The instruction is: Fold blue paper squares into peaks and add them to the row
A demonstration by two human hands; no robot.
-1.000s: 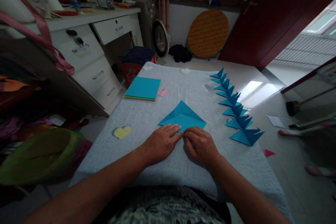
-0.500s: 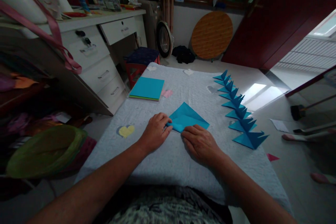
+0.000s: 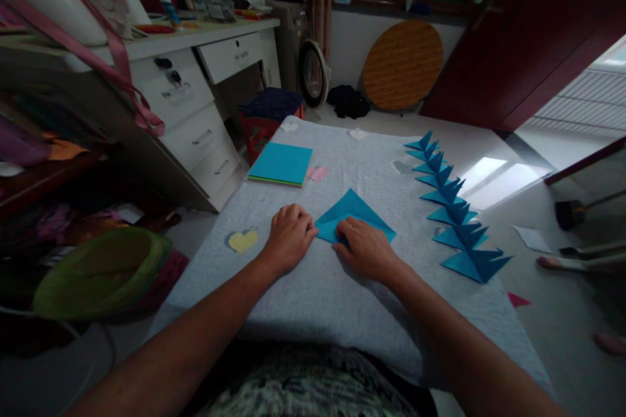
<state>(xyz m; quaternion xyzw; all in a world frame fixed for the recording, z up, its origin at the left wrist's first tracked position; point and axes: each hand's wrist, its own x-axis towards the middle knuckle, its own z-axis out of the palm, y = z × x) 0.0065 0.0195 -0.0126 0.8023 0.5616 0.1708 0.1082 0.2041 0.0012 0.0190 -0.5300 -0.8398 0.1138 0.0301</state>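
A blue sheet of origami paper (image 3: 350, 204), folded into a triangle, lies on the cloth-covered table in front of me. At its left corner, my left hand (image 3: 292, 233) is closed, with thumb and fingertips pinching the edge. My right hand (image 3: 366, 246) rests on the paper's lower middle, its fingers curled and pressed together against the surface, covering part of the near edge. To the right stands a row of several folded blue paper cranes (image 3: 452, 212). Farther back on the left sits a stack of square origami paper (image 3: 281, 163) with a blue sheet on top.
The table wears a pale grey cloth (image 3: 313, 300) with heart patches. A green-lined bin (image 3: 102, 273) stands left of it on the floor, and a red stool (image 3: 268, 107) near its far left corner. A white desk (image 3: 195, 124) runs along the left.
My right hand has moved up from the paper's near edge onto its surface, fingers now more curled. My left hand stays at the left corner. The whole view has shifted slightly.
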